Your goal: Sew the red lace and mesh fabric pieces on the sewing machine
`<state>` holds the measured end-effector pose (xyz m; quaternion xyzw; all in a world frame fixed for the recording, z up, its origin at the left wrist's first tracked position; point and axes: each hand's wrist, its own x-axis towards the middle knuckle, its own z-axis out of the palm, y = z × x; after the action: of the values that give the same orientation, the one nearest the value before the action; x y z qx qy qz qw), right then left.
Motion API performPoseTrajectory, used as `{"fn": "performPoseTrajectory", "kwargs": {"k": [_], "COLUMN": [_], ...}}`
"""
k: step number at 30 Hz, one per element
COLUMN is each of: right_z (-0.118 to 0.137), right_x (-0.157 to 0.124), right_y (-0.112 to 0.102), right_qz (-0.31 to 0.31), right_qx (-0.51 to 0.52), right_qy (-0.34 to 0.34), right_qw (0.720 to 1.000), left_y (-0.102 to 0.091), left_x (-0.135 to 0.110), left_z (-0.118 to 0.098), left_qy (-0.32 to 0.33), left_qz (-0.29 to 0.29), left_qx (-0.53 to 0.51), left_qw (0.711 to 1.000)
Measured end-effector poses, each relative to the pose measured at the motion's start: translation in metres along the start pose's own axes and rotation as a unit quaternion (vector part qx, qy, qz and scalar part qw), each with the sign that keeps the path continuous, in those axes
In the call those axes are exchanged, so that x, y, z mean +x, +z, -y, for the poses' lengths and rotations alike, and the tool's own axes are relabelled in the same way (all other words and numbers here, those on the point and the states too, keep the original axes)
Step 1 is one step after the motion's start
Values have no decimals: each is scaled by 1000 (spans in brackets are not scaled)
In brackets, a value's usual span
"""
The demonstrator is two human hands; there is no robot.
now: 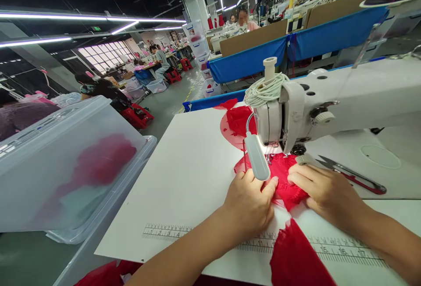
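Observation:
A red lace fabric piece (285, 180) lies on the white sewing table (184, 180) under the head of a white sewing machine (329, 106). My left hand (249, 205) rests on the fabric's left edge with fingers curled and pressed down on it. My right hand (324, 194) lies on the fabric's right side, fingers together and pushing it flat toward the needle area. A small lamp (257, 158) hangs over the fabric and hides part of it. More red fabric (296, 259) trails off the table's front edge.
A translucent plastic bin (66, 163) with red fabric inside stands at the left. Red-handled scissors (353, 177) lie right of the machine. A printed ruler (164, 232) runs along the table front. Other workers sit at stations in the background.

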<state>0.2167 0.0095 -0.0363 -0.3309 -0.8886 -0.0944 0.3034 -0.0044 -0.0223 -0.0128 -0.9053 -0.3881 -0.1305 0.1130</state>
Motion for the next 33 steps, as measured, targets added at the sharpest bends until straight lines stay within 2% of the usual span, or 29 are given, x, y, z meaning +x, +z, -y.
{"fn": "performPoseTrajectory", "kwargs": {"k": [6, 9, 13, 26, 33], "right_z": [5, 3, 0, 1, 2], "right_x": [-3, -7, -11, -12, -11], "right_y": [4, 7, 8, 9, 8], "right_qz": [-26, -33, -39, -35, -30], "right_qx": [40, 45, 40, -7, -16], "right_qy": [4, 13, 20, 64, 58], "right_qw": [999, 998, 998, 997, 998], "left_y": [1, 4, 8, 5, 8], "left_x": [-4, -4, -3, 0, 0], "left_z": [7, 7, 0, -5, -5], "left_qy": [19, 22, 12, 23, 16], "left_qz": [2, -24, -56, -70, -96], "left_qx": [23, 29, 37, 68, 66], "left_qw": [1000, 999, 998, 995, 993]}}
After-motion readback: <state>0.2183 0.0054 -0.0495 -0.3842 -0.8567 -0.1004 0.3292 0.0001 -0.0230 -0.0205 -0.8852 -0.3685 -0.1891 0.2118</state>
